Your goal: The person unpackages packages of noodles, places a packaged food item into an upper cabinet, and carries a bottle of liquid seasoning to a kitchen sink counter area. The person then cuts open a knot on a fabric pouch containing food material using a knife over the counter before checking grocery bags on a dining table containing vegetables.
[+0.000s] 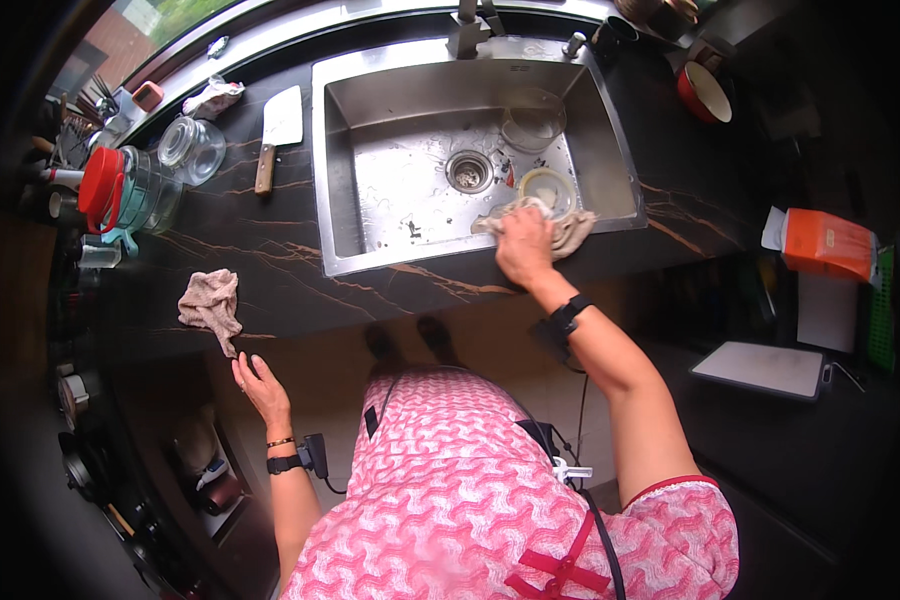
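My right hand [526,244] is closed on a beige cloth [576,231] at the front edge of the steel sink [412,259]. Just beyond it in the sink lies a round container with a yellowish rim [547,187], and farther back a clear round bowl [532,124]. Dark scraps and a red bit lie around the drain [469,172]. Near the counter's front edge at the left, my left hand [261,384] has its fingers apart and holds nothing. Its fingertips are by the hanging end of a second, pinkish-beige cloth [210,300]; whether they touch is unclear.
Left of the sink lies a cleaver [280,127] with a wooden handle. Glass jars, one with a red lid [102,189], stand farther left. A red bowl [705,94] is at the back right. An orange package [829,244] and a white cutting board [761,369] lie at the right.
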{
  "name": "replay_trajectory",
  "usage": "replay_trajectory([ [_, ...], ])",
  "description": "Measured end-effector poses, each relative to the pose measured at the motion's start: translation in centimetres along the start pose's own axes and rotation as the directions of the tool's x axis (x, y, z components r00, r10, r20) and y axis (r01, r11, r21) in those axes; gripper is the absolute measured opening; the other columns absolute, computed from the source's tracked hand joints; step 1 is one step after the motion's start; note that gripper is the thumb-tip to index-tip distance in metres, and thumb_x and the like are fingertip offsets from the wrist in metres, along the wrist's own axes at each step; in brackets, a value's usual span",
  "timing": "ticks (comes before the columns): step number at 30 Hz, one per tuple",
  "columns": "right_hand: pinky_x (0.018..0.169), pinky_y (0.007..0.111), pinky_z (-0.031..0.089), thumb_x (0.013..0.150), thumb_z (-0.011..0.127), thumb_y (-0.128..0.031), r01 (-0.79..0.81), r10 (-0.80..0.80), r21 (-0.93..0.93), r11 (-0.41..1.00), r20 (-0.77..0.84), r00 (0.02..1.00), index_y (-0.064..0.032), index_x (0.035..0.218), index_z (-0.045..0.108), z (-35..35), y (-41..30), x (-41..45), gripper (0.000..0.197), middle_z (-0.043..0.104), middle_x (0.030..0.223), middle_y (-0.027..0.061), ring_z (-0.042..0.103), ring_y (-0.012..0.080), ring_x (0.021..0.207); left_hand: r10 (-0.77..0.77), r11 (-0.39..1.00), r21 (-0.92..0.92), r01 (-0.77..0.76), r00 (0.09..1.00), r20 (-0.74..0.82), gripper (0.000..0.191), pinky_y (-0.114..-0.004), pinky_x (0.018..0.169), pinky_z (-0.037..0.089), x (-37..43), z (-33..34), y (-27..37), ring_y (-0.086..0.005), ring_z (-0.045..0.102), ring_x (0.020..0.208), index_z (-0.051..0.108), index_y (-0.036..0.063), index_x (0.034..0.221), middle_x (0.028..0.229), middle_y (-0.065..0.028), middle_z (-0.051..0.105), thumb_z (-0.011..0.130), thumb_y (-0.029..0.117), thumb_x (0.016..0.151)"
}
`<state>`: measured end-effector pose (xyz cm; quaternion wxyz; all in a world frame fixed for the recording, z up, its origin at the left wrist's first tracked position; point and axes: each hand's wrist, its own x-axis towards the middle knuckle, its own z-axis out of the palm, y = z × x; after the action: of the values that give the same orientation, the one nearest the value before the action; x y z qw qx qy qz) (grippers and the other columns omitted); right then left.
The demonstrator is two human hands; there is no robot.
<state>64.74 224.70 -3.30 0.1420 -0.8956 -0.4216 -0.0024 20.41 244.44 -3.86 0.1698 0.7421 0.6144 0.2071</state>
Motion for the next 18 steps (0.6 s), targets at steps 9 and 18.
replay_trajectory([
  [9, 0.071, 0.042, 0.044, 0.071, 0.056, -0.011, 0.107, -0.214, 0.348, 0.931, 0.285, 0.934, -0.0052, 0.079, 0.066, 5.9, -22.3, 4.5, 0.014, 0.063, 0.086, 0.0118, 0.058, 0.0274, 0.085, -0.027, 0.999, -0.025, 0.027, 1.0, 0.005, 0.047, -0.042, 0.106, 0.028, -1.6, -2.2, 1.5, -0.0377, 0.033, 0.128, 0.044, -0.0037, 0.127, 0.138, -0.0261, 0.033, 0.045, 0.032, 0.096],
  [18, 0.086, 0.037, 0.051, 0.097, 0.046, -0.019, -0.51, -0.351, 0.779, -0.366, 0.392, 0.851, 0.0009, 0.128, 0.045, 0.6, -23.6, 6.1, 0.037, 0.059, 0.115, 0.0155, 0.061, 0.0262, 0.101, -0.187, 0.975, -0.142, 0.173, 0.978, -0.095, 0.052, -0.044, 0.103, 0.034, -4.2, -3.9, -1.6, -0.0409, 0.038, 0.124, 0.042, -0.0035, 0.127, 0.14, -0.027, 0.028, 0.047, 0.037, 0.095],
])
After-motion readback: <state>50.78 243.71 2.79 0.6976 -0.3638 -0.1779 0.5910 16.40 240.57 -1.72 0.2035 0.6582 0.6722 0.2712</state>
